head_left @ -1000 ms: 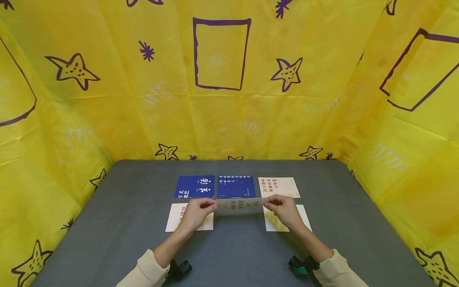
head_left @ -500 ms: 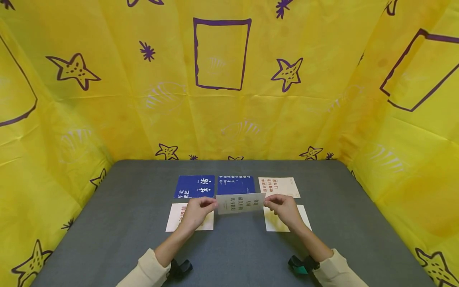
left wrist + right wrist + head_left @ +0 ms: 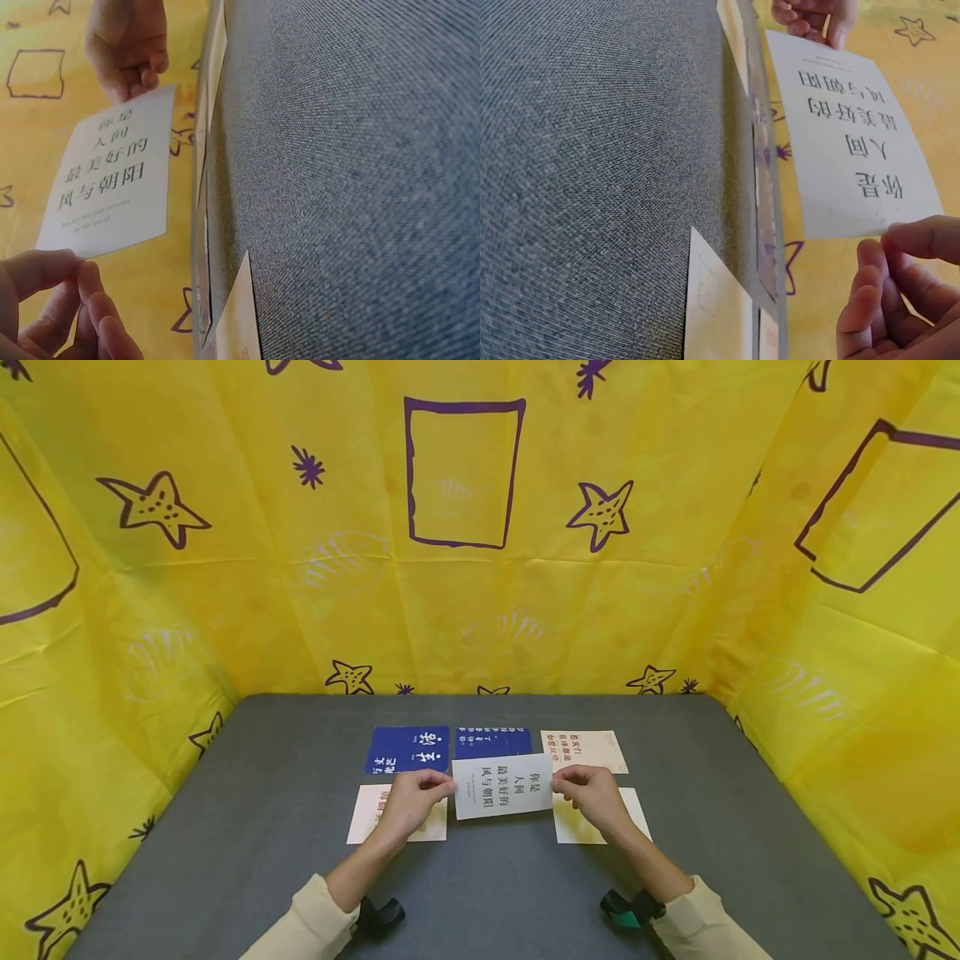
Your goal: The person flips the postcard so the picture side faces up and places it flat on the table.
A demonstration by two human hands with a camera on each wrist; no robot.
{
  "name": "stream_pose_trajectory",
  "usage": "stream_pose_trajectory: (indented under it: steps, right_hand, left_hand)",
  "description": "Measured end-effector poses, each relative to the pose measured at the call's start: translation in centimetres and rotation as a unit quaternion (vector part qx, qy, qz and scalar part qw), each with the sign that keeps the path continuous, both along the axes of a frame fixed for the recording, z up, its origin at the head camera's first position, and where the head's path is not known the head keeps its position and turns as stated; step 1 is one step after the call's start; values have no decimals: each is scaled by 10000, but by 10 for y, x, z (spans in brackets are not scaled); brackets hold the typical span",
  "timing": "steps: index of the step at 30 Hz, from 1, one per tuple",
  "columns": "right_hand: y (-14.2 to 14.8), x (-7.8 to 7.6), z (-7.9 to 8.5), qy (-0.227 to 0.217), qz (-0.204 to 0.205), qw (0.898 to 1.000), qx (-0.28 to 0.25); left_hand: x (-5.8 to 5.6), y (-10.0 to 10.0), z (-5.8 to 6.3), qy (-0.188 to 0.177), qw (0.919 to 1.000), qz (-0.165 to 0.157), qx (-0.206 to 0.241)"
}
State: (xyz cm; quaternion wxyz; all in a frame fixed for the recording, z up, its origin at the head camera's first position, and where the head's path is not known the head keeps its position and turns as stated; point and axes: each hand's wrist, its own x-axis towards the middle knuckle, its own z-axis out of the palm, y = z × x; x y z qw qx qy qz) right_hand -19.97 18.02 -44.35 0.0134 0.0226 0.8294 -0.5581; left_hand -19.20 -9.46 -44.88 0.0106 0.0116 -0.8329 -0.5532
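Observation:
A white card (image 3: 501,787) printed with dark characters is held up above the table between both hands. My left hand (image 3: 412,803) pinches its left edge between thumb and index finger, as the left wrist view shows with the card (image 3: 112,180) close up. The right hand (image 3: 597,799) pinches the opposite edge with thumb and fingertip, clear in the right wrist view where the card (image 3: 847,135) appears upside down. Beneath the left hand lies a white card with red characters (image 3: 365,814). Under the right hand is a pale yellowish card (image 3: 637,814), partly hidden.
Along the back lie a blue card (image 3: 408,747), a second blue card (image 3: 495,742) partly covered by the held card, and a cream card with red-brown characters (image 3: 588,752). The grey table (image 3: 480,893) is enclosed by a yellow patterned cloth (image 3: 480,602).
The held card has turned from nearly edge-on to facing the head camera, so its printed characters now show fully. Both hands have stayed almost in place, still pinching it.

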Motion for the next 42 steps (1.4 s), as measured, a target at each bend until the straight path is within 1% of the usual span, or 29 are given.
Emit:
stream_pose_trajectory:
  steps: [1,2,10,14,17,21,27,34,42]
  right_hand:
    - [0,0,0,10,4,10000,12]
    - [1,-3,-5,2,-18,10000,19]
    - [-2,-5,-6,-51,-53,9999,156]
    - [-3,-7,-8,-69,-111,9996,251]
    - [-4,-8,-9,-99,-140,9994,291]
    - [-5,-8,-10,-127,-148,9992,357]
    - [-7,-10,-13,-161,-158,9988,429]
    - [-8,-12,-16,-324,-68,9983,476]
    - [-9,-12,-16,-392,-36,9973,626]
  left_hand:
    - [0,0,0,-11,10000,-10,8]
    - [-1,0,0,-28,10000,-21,15]
    - [-4,-1,-1,-179,9998,-54,72]
    - [-6,-1,-2,-297,9995,-26,112]
    - [-7,0,-3,-429,9989,64,148]
    - [-8,1,-3,-483,9987,133,138]
    - [-10,1,-4,-394,9991,124,-32]
    - [-10,1,-5,-317,9982,29,-513]
    - [-11,1,-7,-283,9972,-178,-662]
